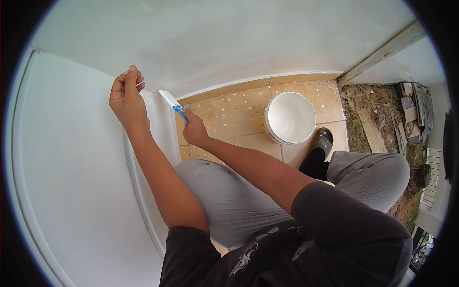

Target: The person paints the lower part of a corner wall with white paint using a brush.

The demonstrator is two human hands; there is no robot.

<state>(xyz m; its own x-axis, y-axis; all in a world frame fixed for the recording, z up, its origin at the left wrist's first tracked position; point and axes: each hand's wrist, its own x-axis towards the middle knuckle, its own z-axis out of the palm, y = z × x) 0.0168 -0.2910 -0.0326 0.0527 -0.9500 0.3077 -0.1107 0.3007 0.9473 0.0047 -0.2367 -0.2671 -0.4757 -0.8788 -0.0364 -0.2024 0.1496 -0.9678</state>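
I see the putty knife [171,104] clenched in my right hand [194,130], fingers wrapped tight round its blue handle. Its long axis runs diagonally, the white blade pointing up and left from the grip toward the white wall [191,43], its tip near the wall's base. My left hand [126,98] is raised, fingers loosely curled with the fingertips on the wall corner; whether it pinches anything I cannot tell. A white bucket [289,118] stands well apart on the tiled floor [229,115].

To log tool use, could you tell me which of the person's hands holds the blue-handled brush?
The right hand grips the blue-handled brush; the left hand holds no tool, its fingers raised against the white wall.
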